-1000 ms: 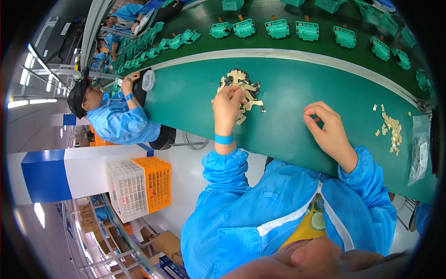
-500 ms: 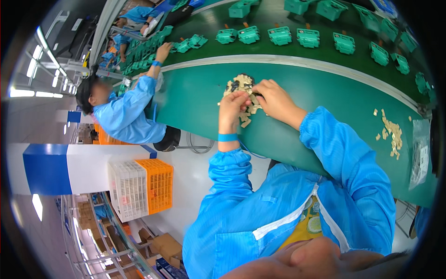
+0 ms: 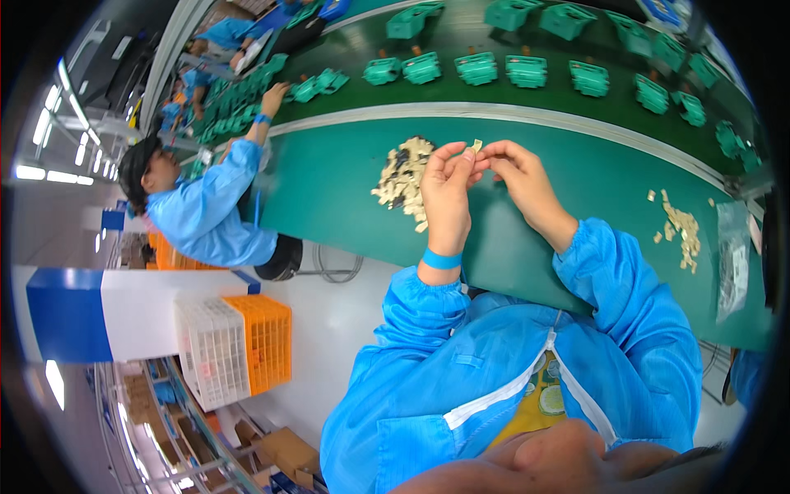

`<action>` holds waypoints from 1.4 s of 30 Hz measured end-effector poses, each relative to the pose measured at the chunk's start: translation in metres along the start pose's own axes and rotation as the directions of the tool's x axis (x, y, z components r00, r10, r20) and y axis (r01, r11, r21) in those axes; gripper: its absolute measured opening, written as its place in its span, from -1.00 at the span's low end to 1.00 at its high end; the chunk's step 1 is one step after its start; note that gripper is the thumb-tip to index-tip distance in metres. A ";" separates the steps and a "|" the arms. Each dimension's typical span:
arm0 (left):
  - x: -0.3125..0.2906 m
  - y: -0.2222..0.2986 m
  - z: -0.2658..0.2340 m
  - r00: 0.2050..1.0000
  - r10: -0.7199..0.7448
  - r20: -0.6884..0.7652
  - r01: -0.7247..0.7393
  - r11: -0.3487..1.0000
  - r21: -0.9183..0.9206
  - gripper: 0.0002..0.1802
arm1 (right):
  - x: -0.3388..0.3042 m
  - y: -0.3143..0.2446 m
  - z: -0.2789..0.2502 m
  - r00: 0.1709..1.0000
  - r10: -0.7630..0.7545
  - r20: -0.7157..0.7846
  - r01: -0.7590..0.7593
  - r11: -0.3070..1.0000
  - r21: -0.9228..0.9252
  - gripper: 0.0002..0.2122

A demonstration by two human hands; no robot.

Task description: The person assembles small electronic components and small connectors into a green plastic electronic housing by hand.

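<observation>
A small cream-coloured piece [image 3: 477, 145] is pinched upright between the fingertips of both hands, above the green tabletop. My left hand [image 3: 447, 193] is closed on it, with a blue band around the wrist. From the right, the closed fingers of my right hand [image 3: 525, 179] meet the same piece. What else the fingers may hold is hidden. Just left of my left hand lies a loose pile of cream pieces [image 3: 393, 179], with some black parts mixed in.
A smaller scatter of cream pieces [image 3: 681, 226] and a clear plastic bag [image 3: 733, 259] lie at the right. Beyond the metal rail, green housings [image 3: 527, 71] stand in rows on a conveyor [image 3: 370, 100]. A co-worker [image 3: 193, 206] in blue reaches toward it. Crates [image 3: 259, 342] stand lower left.
Both hands have left the pile and moved right, bringing the small cream piece up between their fingertips. The view has shifted slightly.
</observation>
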State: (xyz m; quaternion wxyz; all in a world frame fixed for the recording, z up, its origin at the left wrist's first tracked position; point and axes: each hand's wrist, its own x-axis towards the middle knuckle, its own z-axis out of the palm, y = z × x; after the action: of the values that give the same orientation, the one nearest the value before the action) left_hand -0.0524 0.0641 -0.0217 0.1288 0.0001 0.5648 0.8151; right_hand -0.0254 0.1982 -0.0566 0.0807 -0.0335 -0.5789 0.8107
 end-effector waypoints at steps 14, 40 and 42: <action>-0.026 -0.060 0.162 0.765 0.041 0.643 -0.423 0.784 0.454 -0.71 | -0.122 -0.094 -0.172 0.958 0.074 -0.277 -0.109 0.987 -0.116 -0.88; -0.037 -0.115 0.243 0.122 0.169 0.978 -0.986 0.132 0.101 -0.85 | -0.185 -0.102 -0.232 0.829 -0.142 -0.541 -0.223 0.804 -0.551 -0.86; -0.039 -0.120 0.247 0.161 0.163 0.973 -0.978 0.161 0.135 -0.88 | -0.185 -0.099 -0.234 0.816 -0.342 -0.466 -0.175 0.622 -0.763 -0.86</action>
State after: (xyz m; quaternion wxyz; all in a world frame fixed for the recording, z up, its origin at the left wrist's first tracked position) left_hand 0.0462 0.3231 -0.0376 -0.0449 0.6884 0.6564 0.3052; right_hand 0.2003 0.4166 -0.0465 0.2668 -0.2775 -0.8196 0.4244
